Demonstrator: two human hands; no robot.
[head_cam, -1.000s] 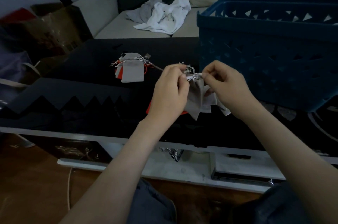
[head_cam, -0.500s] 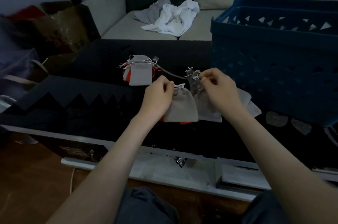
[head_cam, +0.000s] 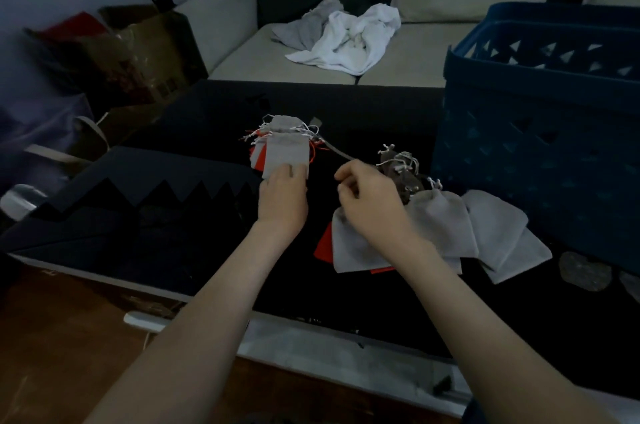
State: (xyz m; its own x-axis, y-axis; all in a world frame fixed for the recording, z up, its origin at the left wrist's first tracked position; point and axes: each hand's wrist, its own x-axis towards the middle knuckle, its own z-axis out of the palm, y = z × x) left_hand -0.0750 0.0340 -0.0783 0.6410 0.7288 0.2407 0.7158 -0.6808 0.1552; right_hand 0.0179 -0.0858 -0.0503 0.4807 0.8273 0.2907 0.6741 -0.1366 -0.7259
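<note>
Pouches (head_cam: 440, 226) flat beside blue basket (head_cam: 540, 146)

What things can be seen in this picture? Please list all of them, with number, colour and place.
table: one, black top, foreground
basket: one, blue, table right
pouch stack: one stack, grey over red, table centre
loose pouches: several, grey with red beneath, beside basket
zigzag sheet: one, black, table left
sofa: one, beige, behind table
cloths: two, white and grey, on sofa
paper bag: one, brown, far left
left grip: one, resting on pouch stack
right grip: one, fingers curled, over loose pouches
</note>
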